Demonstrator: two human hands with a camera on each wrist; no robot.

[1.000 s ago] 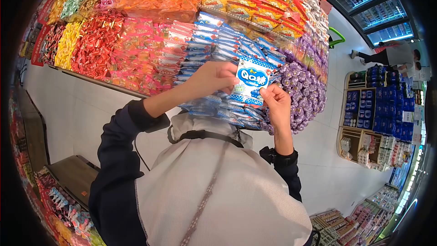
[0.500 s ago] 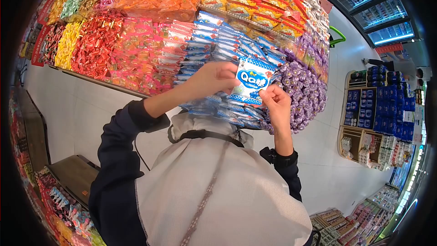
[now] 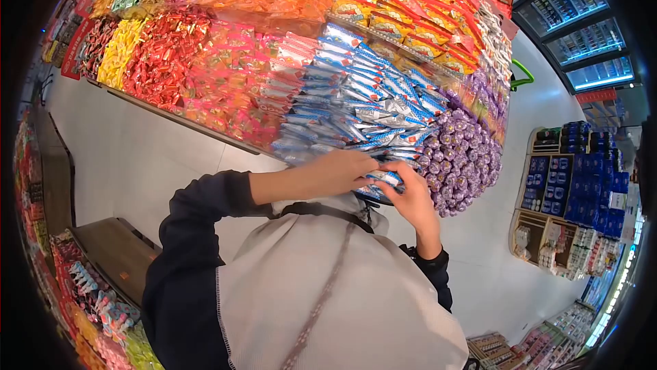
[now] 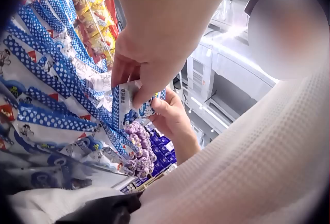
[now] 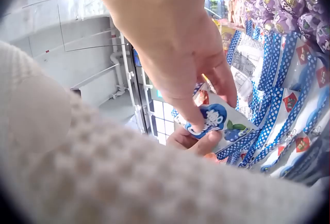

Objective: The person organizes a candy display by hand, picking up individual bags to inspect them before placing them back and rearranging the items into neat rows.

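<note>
Both hands hold one small white-and-blue gummy candy packet (image 3: pixel 389 177) low in front of the body, at the near edge of the candy display. My left hand (image 3: pixel 340 170) pinches one side between thumb and fingers. On the opposite side, my right hand (image 3: pixel 413 200) grips it with thumb and fingertips. The head view shows only a sliver of the packet; the right wrist view shows its blue logo and berry picture on the front (image 5: pixel 232 126). In the left wrist view, the left thumb lies across the packet (image 4: pixel 124 108).
Matching blue-and-white packets (image 3: pixel 356 103) are heaped just beyond the hands. Purple-wrapped candies (image 3: pixel 462 158) lie to their right, red candies (image 3: pixel 164 62) to the left, yellow packets (image 3: pixel 390 24) behind. A shelf of blue goods (image 3: pixel 595 185) stands across the aisle at right, near lit coolers (image 3: pixel 582 48).
Both hands have come down and nearer the body with the packet. Its front, which faced the head camera before, is now mostly hidden there. The view has shifted slightly.
</note>
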